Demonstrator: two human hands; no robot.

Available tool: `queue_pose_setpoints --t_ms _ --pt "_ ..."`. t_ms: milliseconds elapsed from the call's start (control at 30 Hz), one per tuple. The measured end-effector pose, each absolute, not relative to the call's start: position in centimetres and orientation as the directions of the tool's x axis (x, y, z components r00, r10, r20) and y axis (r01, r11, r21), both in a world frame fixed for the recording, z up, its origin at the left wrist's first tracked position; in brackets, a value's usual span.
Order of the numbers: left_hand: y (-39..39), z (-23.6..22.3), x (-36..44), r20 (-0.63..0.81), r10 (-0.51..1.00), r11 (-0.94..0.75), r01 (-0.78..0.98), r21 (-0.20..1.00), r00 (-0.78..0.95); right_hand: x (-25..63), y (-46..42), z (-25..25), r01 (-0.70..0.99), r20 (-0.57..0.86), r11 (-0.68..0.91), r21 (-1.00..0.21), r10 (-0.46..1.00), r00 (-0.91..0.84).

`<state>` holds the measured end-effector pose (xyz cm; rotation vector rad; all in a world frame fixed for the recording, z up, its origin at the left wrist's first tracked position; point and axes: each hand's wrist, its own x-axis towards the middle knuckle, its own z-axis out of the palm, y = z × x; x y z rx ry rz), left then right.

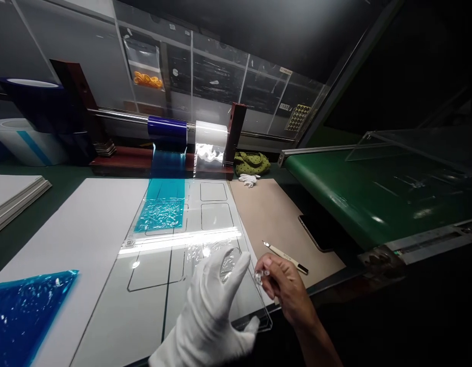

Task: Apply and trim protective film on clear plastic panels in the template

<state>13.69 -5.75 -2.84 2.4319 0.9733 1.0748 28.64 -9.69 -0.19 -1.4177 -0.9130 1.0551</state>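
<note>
On the workbench (33,229): blue film (25,316) at far left; white-gloved left hand (205,311) open, fingers spread over clear plastic sheet (152,270); bare right hand (285,290) pinches clear film scrap (261,277) between fingertips at the sheet's edge; craft knife (285,257) just beside.

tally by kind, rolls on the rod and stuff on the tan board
blue roll: 1
clear roll: 1
craft knife: 1
phone: 1
total: 4
</note>
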Motion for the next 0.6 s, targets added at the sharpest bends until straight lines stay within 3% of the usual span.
queue_pose_setpoints --t_ms 67,133,200,333,400,433,467,533,600 --pt "-5.5 -1.6 13.5 0.477 0.693 -0.719 0.566 0.403 0.541 28.4 -10.3 0.6 0.275 0.031 -0.08 -0.958 0.925 0.379" --pt "-5.2 -0.5 13.0 0.416 0.7 -0.71 0.629 0.315 0.581 28.1 -10.7 1.0 0.436 0.123 -0.065 -0.897 0.914 0.387" --pt "-5.0 0.1 12.4 0.351 0.712 -0.701 0.643 0.307 0.608 28.1 -10.7 0.9 0.377 0.083 -0.062 -0.924 0.93 0.358" --pt "-5.1 -0.2 11.3 0.29 0.632 -0.768 0.532 0.357 0.718 29.2 -9.8 -0.4 -0.039 -0.082 -0.074 -0.996 0.961 0.265" --pt "-5.2 -0.8 10.9 0.305 0.563 -0.814 0.451 0.366 0.768 30.1 -9.9 -0.4 -0.082 -0.043 -0.015 -0.997 0.933 0.358" --pt "-5.3 -1.1 10.7 0.326 0.558 -0.813 0.424 0.398 0.763 30.5 -10.2 -0.1 -0.018 0.021 0.034 -0.999 0.886 0.462" --pt "-5.3 -1.4 10.5 0.353 0.576 -0.796 0.406 0.449 0.738 30.9 -10.9 0.4 0.099 0.128 0.087 -0.991 0.802 0.583" --pt "-5.0 -2.2 10.1 0.414 0.631 -0.743 0.357 0.566 0.656 31.8 -12.9 1.7 0.4 0.426 0.163 -0.902 0.49 0.76" --pt "-4.3 -3.1 9.6 0.463 0.658 -0.709 0.28 0.647 0.594 33.3 -15.6 3.3 0.65 0.663 0.138 -0.747 0.087 0.743"
